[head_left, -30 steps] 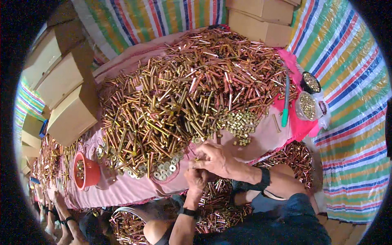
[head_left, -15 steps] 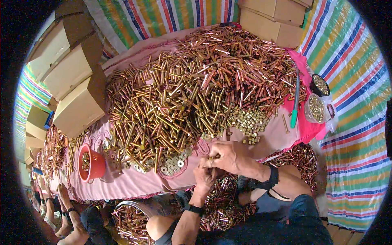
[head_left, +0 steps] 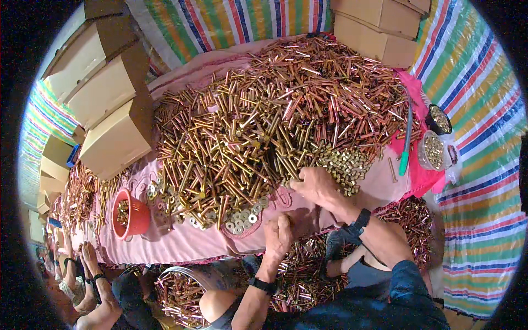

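My left hand (head_left: pixel 279 237) is closed in front of the cloth's near edge; whatever its curled fingers hold is hidden. Farther forward, my right hand (head_left: pixel 316 188) has its fingers bent together at the near edge of the pile, between the bolts (head_left: pixel 231 148) and the small brass-coloured nuts (head_left: pixel 344 168). I cannot make out what is in its fingertips. Flat round washers (head_left: pixel 242 221) lie along the near edge of the bolts, left of my hands. The bolts are long, golden and reddish, heaped over the pink cloth (head_left: pixel 181 245).
A red bucket (head_left: pixel 140 214) with small metal parts stands at left, beside stacked cardboard boxes (head_left: pixel 118 137). A green-handled tool (head_left: pixel 405 159) and a clear tub (head_left: pixel 432 153) are at right. Below the table sits a bucket of bolts (head_left: pixel 176 300). Another person's hands (head_left: pixel 88 256) show at far left.
My hands, together before, have separated. The right has moved forward to the pile's edge; the left stays low, closed. The whole view has shifted slightly.
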### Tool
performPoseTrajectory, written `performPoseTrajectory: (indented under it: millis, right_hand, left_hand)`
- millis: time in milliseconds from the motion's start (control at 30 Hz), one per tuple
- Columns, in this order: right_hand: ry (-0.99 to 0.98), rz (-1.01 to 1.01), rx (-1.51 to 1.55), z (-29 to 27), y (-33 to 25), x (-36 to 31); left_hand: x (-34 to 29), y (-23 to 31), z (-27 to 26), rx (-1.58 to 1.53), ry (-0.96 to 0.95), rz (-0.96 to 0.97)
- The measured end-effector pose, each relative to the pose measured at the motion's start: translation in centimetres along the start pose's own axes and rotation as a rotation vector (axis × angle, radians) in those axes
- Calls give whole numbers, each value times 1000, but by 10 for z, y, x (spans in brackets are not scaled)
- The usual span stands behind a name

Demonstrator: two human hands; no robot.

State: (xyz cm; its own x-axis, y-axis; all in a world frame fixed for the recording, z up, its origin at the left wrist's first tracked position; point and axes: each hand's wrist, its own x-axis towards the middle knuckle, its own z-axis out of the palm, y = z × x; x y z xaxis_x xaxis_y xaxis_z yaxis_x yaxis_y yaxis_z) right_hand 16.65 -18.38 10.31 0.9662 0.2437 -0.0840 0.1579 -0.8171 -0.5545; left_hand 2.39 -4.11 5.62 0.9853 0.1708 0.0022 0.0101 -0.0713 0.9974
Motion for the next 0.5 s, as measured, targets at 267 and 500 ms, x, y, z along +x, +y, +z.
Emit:
performPoseTrajectory:
  millis: [267,500]
  right_hand:
    - [-483,92,454,-15,1,-50]
    - [-310,-119,480,-18,1,-58]
  left_hand:
    - [21,-2,17,84,238,230]
    - [16,11,14,-230,233,-41]
